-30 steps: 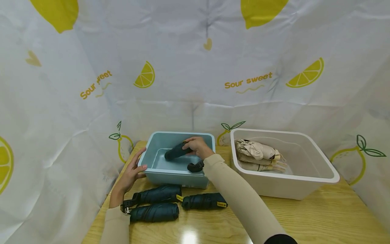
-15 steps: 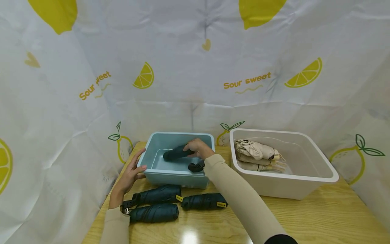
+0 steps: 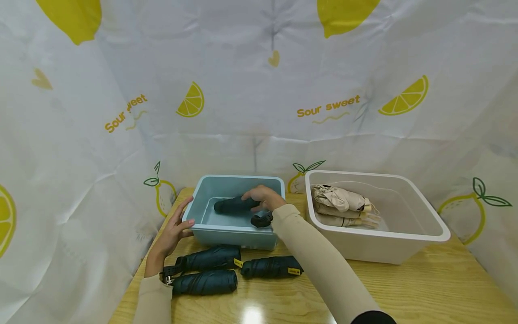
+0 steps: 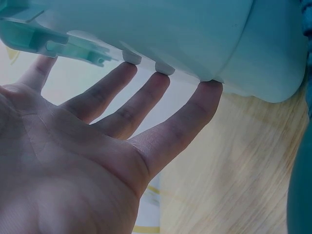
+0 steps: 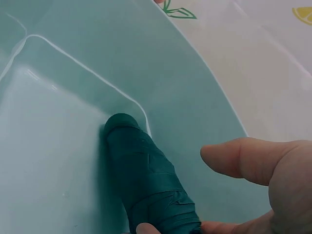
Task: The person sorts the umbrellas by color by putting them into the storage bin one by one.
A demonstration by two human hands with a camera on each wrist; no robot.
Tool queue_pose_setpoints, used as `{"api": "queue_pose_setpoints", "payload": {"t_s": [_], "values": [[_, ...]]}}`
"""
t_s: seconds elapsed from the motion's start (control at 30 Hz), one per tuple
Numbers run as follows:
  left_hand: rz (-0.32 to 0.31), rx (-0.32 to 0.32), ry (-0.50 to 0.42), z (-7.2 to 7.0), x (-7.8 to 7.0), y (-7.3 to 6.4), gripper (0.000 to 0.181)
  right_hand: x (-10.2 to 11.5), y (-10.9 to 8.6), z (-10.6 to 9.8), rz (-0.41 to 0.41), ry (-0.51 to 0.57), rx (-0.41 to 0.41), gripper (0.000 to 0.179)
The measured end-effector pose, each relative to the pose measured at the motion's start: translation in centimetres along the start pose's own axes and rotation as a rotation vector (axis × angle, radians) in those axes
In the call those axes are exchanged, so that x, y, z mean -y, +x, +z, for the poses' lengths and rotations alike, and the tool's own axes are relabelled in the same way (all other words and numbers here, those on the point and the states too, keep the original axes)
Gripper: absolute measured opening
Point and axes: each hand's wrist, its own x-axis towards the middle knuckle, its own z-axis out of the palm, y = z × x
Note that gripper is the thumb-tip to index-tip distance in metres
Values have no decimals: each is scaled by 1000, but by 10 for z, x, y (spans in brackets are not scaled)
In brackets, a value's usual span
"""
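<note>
Inside the blue bin (image 3: 232,237), only the right wrist view shows the right hand (image 3: 265,197) slack, one digit off the umbrella (image 5: 151,175). Outside, the left hand (image 3: 171,230) touches straight-fingered.

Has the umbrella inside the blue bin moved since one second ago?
Yes: against the blue bin, the umbrella shifted slightly left and its right end lowered.

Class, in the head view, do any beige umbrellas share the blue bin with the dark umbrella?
No, the beige umbrellas lie in the white bin; the blue bin holds the dark umbrella at the right hand.
</note>
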Motion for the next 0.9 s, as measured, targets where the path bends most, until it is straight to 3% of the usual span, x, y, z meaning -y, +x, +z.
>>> {"api": "queue_pose_setpoints", "payload": {"t_s": [0.37,0.47,0.7,0.9], "values": [[4,-1,-1,-1,0,1,71,6,-9,-4,-11,-52,24,85],[3,0,0,-1,0,0,71,13,-17,-7,-59,-98,11,79],[7,-1,4,0,-1,0,71,30,-58,-18,-320,-193,38,53],[6,4,0,-1,-1,0,71,17,-97,-37,-617,-341,108,34]]}}
